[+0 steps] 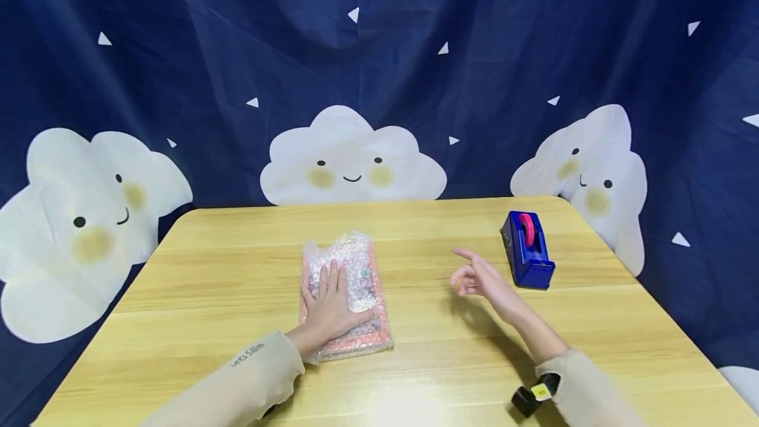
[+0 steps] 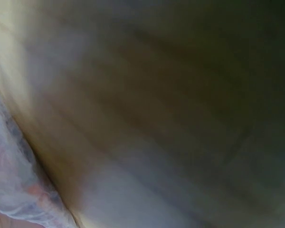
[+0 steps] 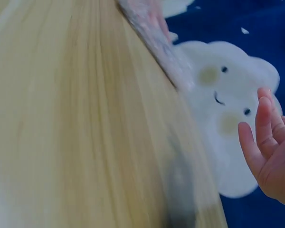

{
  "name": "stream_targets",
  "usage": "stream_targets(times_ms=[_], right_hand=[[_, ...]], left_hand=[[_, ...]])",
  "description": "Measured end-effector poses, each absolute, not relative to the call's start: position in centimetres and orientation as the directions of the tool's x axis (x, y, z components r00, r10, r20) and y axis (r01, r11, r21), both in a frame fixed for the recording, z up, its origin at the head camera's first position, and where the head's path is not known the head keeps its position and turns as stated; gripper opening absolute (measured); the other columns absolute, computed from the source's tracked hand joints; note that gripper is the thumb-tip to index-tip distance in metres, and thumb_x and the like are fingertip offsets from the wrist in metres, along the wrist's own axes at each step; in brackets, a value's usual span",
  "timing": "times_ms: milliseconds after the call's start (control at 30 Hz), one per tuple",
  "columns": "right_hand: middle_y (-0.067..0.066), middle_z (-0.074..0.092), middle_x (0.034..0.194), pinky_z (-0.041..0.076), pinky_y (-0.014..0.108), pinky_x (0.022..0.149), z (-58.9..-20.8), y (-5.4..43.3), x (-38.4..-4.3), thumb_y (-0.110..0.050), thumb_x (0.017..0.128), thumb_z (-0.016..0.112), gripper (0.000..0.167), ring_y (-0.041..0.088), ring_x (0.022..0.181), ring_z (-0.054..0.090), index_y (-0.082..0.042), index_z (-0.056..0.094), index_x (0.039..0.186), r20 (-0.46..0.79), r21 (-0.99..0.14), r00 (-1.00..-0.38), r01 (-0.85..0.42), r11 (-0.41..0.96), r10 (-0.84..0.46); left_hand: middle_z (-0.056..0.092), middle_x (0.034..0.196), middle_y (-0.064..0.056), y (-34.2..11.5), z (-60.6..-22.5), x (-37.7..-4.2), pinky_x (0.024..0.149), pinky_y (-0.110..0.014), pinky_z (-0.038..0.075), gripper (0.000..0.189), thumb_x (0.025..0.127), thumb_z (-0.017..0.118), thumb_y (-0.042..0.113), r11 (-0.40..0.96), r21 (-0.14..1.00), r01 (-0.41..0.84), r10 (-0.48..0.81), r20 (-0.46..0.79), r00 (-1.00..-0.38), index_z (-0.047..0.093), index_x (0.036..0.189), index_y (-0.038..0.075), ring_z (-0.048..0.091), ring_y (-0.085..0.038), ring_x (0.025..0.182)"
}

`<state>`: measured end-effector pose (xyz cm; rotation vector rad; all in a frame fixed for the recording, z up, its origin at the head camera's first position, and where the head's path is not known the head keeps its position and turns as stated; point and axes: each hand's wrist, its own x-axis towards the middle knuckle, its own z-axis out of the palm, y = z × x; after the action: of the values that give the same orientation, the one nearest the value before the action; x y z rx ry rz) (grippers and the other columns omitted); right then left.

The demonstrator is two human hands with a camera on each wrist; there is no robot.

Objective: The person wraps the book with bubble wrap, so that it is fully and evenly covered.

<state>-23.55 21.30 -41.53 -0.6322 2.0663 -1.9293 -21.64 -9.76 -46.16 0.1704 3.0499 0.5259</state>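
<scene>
A flat rectangular item with a pink-orange border, wrapped in bubble wrap (image 1: 360, 269), lies on the table a little left of the middle. My left hand (image 1: 331, 308) rests flat on it with the fingers spread. The wrapped item's edge also shows in the left wrist view at the lower left. My right hand (image 1: 483, 283) hangs above the table to the right of the package, fingers loosely bent, holding nothing. Beyond it on the right stands a blue tape dispenser (image 1: 530, 262) with a pink roll of tape (image 1: 526, 229).
The wooden table (image 1: 225, 269) has rounded far corners. Behind it hangs a dark blue curtain (image 1: 403, 31) with smiling white clouds. A black wrist device with a yellow label (image 1: 541, 392) sits at the right sleeve.
</scene>
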Motion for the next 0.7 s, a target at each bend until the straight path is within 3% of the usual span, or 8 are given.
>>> stream_targets(times_ms=[133,400,533,700], right_hand=[[0.003,0.062,0.093,0.051,0.031,0.074,-41.7,18.6,-24.4,-0.042,0.099,0.019,0.065,0.012,0.072,0.057,0.007,0.015,0.141,0.070,-0.988,-0.827,-0.135,0.077,-0.558],[0.037,0.049,0.108,0.047,0.045,0.086,-41.9,15.1,-25.4,-0.047,0.098,0.014,0.068,0.026,0.079,0.058,0.002,0.011,0.144,0.042,-0.985,-0.721,-0.146,0.092,-0.692],[0.039,0.047,0.110,0.044,0.052,0.089,-42.2,13.9,-25.7,-0.046,0.098,0.012,0.066,0.023,0.078,0.057,0.001,0.012,0.144,0.039,-0.989,-0.700,-0.131,0.074,-0.713],[0.037,0.049,0.111,0.044,0.049,0.090,-42.6,12.7,-26.1,-0.046,0.098,0.012,0.065,0.026,0.080,0.057,-0.001,0.014,0.145,0.030,-0.991,-0.688,-0.115,0.067,-0.725]], left_hand=[[-0.002,0.152,-0.018,-9.8,-46.3,-21.6,0.098,-0.068,-0.008,0.118,0.067,0.050,0.079,0.936,0.338,0.094,0.108,-0.024,-0.994,0.011,0.145,-0.001,-0.005,-0.037,0.138],[-0.001,0.152,-0.018,-9.5,-46.4,-21.6,0.098,-0.069,-0.007,0.119,0.065,0.049,0.080,0.938,0.332,0.096,0.112,-0.028,-0.993,0.011,0.145,-0.001,-0.004,-0.037,0.138],[0.000,0.152,-0.018,-9.5,-46.4,-21.7,0.098,-0.069,-0.007,0.120,0.065,0.047,0.082,0.941,0.323,0.096,0.108,-0.020,-0.994,0.012,0.145,-0.001,-0.003,-0.037,0.138],[-0.001,0.151,-0.018,-9.7,-46.4,-21.7,0.098,-0.069,-0.007,0.121,0.064,0.046,0.083,0.943,0.321,0.090,0.101,-0.020,-0.995,0.012,0.145,-0.001,-0.003,-0.037,0.138]])
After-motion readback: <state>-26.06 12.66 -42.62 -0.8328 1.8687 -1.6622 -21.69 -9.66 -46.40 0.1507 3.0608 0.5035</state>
